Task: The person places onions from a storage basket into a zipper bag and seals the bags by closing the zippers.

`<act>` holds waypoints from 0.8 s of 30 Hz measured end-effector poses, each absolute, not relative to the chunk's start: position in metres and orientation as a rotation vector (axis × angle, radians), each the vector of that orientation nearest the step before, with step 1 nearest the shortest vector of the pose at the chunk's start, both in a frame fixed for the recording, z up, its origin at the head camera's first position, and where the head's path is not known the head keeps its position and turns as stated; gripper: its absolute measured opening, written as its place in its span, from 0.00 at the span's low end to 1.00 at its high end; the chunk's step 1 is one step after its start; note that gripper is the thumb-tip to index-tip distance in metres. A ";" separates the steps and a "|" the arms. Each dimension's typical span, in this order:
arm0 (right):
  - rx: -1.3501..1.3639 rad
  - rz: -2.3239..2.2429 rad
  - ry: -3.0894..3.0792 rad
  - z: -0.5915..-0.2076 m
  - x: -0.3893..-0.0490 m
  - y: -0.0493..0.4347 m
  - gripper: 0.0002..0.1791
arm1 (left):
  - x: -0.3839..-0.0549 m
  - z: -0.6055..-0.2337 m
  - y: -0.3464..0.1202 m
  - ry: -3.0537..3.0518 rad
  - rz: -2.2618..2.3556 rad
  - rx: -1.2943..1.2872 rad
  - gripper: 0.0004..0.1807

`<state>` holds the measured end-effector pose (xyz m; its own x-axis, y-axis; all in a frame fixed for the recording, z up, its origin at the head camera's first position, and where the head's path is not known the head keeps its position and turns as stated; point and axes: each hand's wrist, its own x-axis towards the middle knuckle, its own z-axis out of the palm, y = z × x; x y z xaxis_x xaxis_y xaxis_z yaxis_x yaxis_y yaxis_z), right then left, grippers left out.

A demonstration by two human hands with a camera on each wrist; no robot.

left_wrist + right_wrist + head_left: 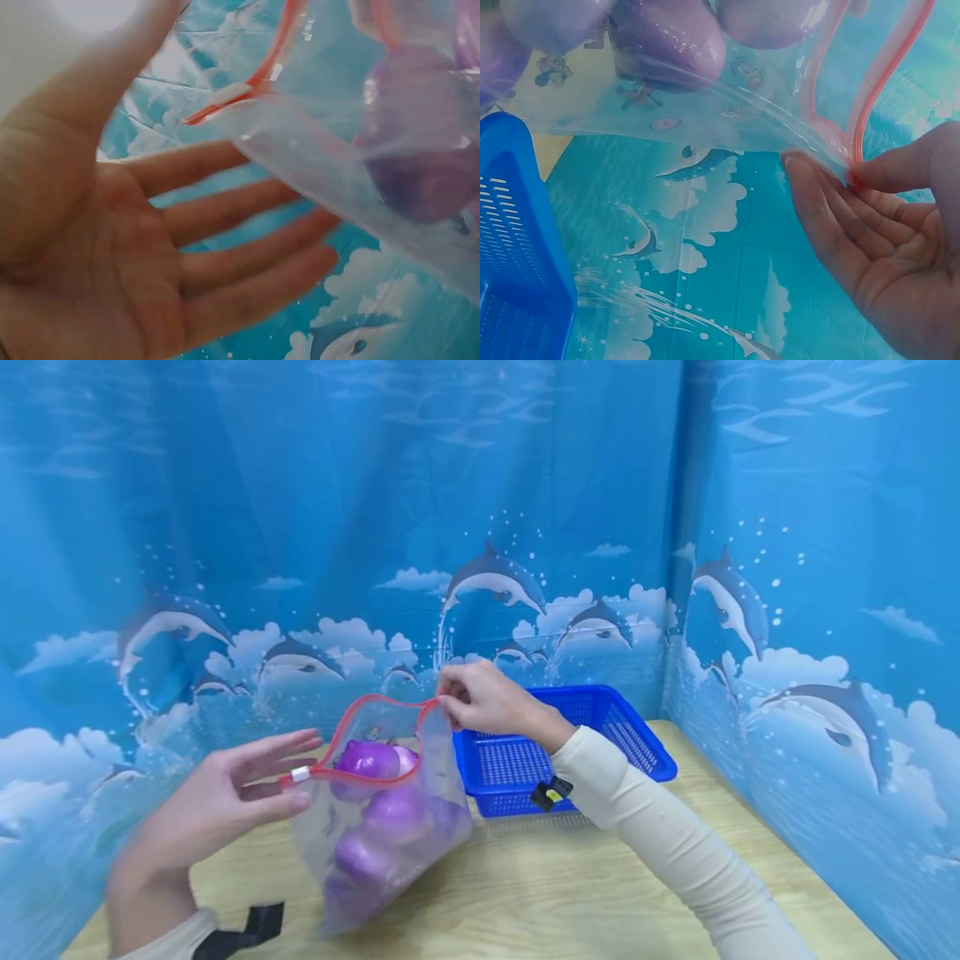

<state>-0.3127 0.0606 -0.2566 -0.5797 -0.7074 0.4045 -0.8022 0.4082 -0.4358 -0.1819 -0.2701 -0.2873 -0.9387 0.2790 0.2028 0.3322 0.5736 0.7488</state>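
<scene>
A clear zip bag with a red zip rim hangs over the table, its mouth gaping. Inside are several glossy purple rounded things, whose kind I cannot tell. My right hand pinches the bag's top corner between thumb and fingers, as the right wrist view also shows. At the other end of the rim is a white slider. Around that end my left hand is spread, fingers straight and thumb apart. In the left wrist view its fingers lie beside or behind the bag's edge; contact is unclear.
A blue perforated basket stands behind and right of the bag, partly hidden by my right forearm. Below is a wood-grain table. A blue curtain printed with dolphins borders the table at the back and sides.
</scene>
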 end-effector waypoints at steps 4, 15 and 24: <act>1.292 0.914 -2.509 -0.257 -0.313 0.063 0.07 | -0.189 -0.287 -0.269 -2.794 -1.254 -0.291 0.26; 1.201 0.880 -2.690 -0.249 -0.307 0.078 0.08 | -0.199 -0.294 -0.288 -2.630 -1.332 -0.024 0.28; 1.352 0.840 -2.669 -0.256 -0.308 0.067 0.06 | -0.209 -0.301 -0.280 -2.663 -1.363 -0.100 0.27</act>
<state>-0.3081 0.0673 -0.2557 -0.6212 -0.7377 0.2644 -0.7561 0.4757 -0.4494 -0.2093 -0.2798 -0.3013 -0.9868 -0.0080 0.1618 0.1265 0.5856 0.8007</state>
